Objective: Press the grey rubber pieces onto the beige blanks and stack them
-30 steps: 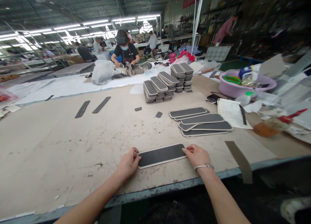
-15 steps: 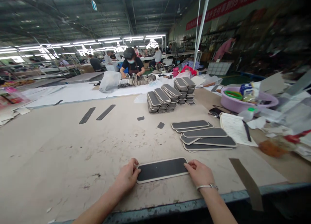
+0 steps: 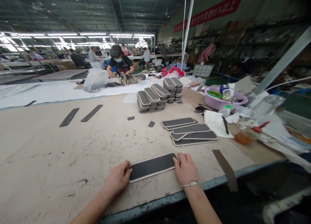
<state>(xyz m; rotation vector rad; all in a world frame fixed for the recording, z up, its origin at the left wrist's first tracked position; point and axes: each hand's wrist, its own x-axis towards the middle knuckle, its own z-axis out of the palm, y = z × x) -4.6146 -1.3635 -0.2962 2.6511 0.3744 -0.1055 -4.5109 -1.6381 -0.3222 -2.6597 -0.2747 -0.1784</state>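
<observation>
A long dark grey panel (image 3: 153, 167) with rounded corners and a pale edge lies low over the table, between my hands. My left hand (image 3: 120, 175) pinches its left end, thumb on top. At the right end, my right hand (image 3: 186, 167), with a bracelet at the wrist, grips the corner with the thumb on the upper face and the fingers behind the edge. Just beyond, a loose overlapping pile of similar panels (image 3: 190, 129) lies on the table. Farther back stand several neat stacks of them (image 3: 152, 95).
Two dark strips (image 3: 91, 113) and small dark scraps (image 3: 151, 124) lie on the table (image 3: 102, 143). A brown strip (image 3: 224, 167) hangs over the front edge. To the right are a notepad (image 3: 215, 123), a purple basin (image 3: 211, 99) and an amber bottle (image 3: 244, 137). A co-worker (image 3: 119, 63) works opposite.
My view has turned slightly right, so the scene sits farther left. My right hand has shifted its grip farther around the panel's right corner; the left hand keeps its pinch.
</observation>
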